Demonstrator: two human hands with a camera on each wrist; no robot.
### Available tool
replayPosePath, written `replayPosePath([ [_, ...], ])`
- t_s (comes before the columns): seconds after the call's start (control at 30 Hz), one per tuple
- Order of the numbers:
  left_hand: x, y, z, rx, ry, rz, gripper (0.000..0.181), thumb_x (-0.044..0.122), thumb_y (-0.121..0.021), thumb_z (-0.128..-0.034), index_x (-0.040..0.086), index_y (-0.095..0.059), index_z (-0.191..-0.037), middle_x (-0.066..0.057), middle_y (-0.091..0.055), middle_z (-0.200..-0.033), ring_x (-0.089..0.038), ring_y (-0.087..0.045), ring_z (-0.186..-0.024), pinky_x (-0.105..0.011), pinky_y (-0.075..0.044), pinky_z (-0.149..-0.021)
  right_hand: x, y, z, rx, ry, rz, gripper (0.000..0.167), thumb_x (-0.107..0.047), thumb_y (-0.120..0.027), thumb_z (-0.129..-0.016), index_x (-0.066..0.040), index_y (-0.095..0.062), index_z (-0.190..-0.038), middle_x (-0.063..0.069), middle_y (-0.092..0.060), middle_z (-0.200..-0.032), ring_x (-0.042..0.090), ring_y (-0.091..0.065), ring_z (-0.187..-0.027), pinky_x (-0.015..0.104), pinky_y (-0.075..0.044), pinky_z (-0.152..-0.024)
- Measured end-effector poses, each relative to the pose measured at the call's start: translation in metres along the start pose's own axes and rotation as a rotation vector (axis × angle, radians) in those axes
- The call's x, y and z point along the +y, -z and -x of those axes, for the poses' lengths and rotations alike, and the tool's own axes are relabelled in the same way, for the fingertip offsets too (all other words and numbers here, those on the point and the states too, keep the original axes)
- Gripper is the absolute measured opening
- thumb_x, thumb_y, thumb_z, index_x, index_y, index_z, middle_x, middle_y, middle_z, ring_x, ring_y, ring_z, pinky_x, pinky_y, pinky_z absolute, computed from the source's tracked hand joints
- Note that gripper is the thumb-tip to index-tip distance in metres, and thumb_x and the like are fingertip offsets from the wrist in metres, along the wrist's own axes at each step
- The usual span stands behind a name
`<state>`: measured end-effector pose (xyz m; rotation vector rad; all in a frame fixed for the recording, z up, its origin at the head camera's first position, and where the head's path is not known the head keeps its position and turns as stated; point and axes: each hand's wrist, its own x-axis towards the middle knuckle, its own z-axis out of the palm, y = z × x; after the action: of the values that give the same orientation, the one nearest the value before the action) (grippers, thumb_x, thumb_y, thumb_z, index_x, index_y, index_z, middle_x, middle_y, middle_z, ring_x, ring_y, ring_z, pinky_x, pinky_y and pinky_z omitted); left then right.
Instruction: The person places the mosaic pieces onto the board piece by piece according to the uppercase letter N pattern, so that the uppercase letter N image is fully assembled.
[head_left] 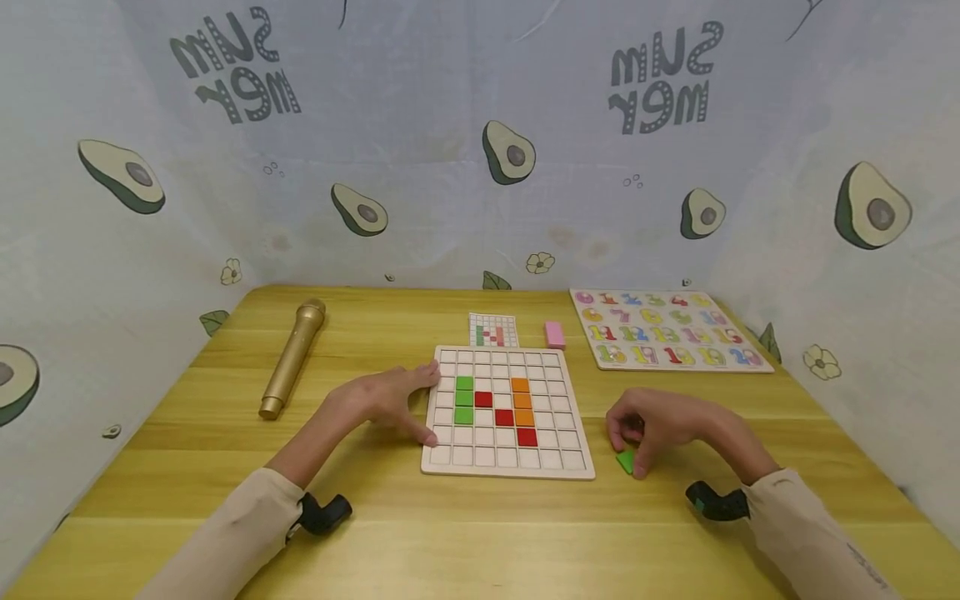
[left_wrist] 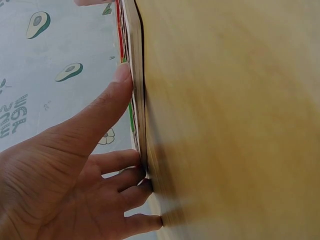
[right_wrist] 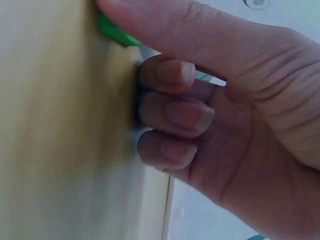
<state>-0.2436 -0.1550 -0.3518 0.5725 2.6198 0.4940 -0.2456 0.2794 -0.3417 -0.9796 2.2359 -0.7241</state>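
Observation:
A white grid board [head_left: 465,457] lies on the table with three green, three red and three orange square tiles in its cells. At its left edge rests my left hand [head_left: 386,398], thumb and fingers spread; in the left wrist view the thumb [left_wrist: 107,107] touches the board's side and the other fingers reach down to the table. To the right of the board, my right hand [head_left: 660,427] pinches a green tile [head_left: 626,461] low at the tabletop, its other fingers curled. The thumb hides part of that green tile [right_wrist: 115,31] in the right wrist view.
Behind the board lie a small pattern card [head_left: 492,327] and a pink block [head_left: 554,335]. A number puzzle board [head_left: 667,329] lies at the back right, a gold microphone [head_left: 294,358] at the left. A printed curtain [head_left: 420,100] surrounds the wooden table [head_left: 480,542].

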Motion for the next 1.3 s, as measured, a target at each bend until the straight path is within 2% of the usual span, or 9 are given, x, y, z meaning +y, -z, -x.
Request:
replayPosePath([
  [0.17, 0.0, -0.001, -0.001, -0.006, 0.0, -0.001, 0.116, 0.053, -0.091, -0.0842, 0.015, -0.028, -0.173, -0.004, -0.017, -0.181, -0.038, -0.024, -0.163, -0.055, -0.026, -0.13, -0.005, 0.004, -0.01, -0.025, -0.084, 0.022, 0.028, -0.007, -0.099, -0.072, -0.009, -0.074, -0.084, -0.008, -0.047, -0.067, 0.005, -0.041, -0.061, 0.021, -0.037, -0.06],
  [0.47, 0.002, 0.0, 0.0, -0.011, 0.012, -0.01, 0.114, 0.052, -0.092, -0.0847, 0.015, -0.029, -0.173, -0.003, -0.017, -0.181, -0.038, -0.024, -0.163, -0.055, -0.026, -0.13, -0.007, 0.004, -0.015, -0.033, -0.133, 0.047, 0.029, -0.009, -0.101, -0.071, -0.01, -0.073, -0.08, -0.007, -0.047, -0.065, 0.005, -0.041, -0.059, 0.021, -0.035, -0.058],
  [0.9, 0.001, -0.004, 0.002, -0.006, 0.018, 0.001, 0.114, 0.052, -0.092, -0.0843, 0.016, -0.029, -0.173, -0.002, -0.019, -0.181, -0.039, -0.026, -0.162, -0.055, -0.028, -0.129, -0.01, 0.005, -0.023, -0.002, -0.116, 0.091, 0.031, -0.012, -0.102, -0.07, -0.011, -0.072, -0.08, -0.008, -0.052, -0.066, 0.005, -0.045, -0.061, 0.021, -0.039, -0.06],
  [1.17, 0.0, -0.002, 0.003, -0.003, 0.025, -0.009, 0.116, 0.054, -0.091, -0.084, 0.017, -0.028, -0.173, -0.003, -0.019, -0.181, -0.038, -0.027, -0.162, -0.055, -0.029, -0.129, -0.013, 0.006, -0.026, 0.037, -0.111, 0.114, 0.033, -0.011, -0.1, -0.072, -0.011, -0.068, -0.08, -0.007, -0.056, -0.07, 0.008, -0.05, -0.064, 0.023, -0.043, -0.063],
  [1.3, 0.001, 0.0, 0.001, 0.0, 0.011, -0.012, 0.115, 0.054, -0.091, -0.0845, 0.016, -0.027, -0.173, -0.003, -0.019, -0.181, -0.038, -0.027, -0.162, -0.055, -0.028, -0.129, -0.013, 0.007, -0.025, 0.058, -0.116, 0.126, 0.034, -0.011, -0.101, -0.072, -0.011, -0.067, -0.079, -0.007, -0.056, -0.071, 0.008, -0.051, -0.065, 0.024, -0.043, -0.063],
])
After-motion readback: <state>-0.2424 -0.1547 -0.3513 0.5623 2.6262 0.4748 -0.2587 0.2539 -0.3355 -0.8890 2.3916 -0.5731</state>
